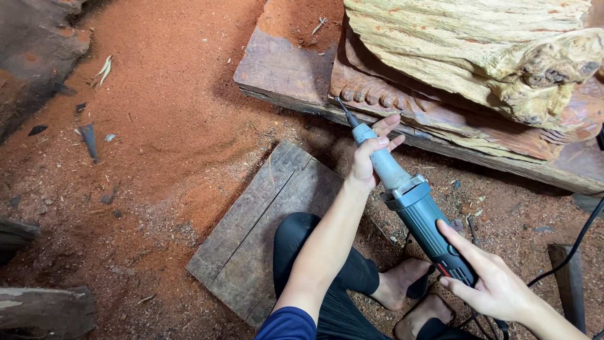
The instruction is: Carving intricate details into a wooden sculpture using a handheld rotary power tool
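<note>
Clasped from beneath, the rear of the teal die grinder (423,220) lies in the right hand (497,286), fingers stretched along its body. Ahead, the left hand (370,154) wraps the grey neck, arm extended over a flat plank (264,220). Its bit meets the lower edge of the carved slab (402,107), under pale burl wood (478,50). Open red sawdust floor (163,126) spreads left.

The pale carved wood block (478,56) runs off the top and right edges; the black cable (576,249) leaves at right.
</note>
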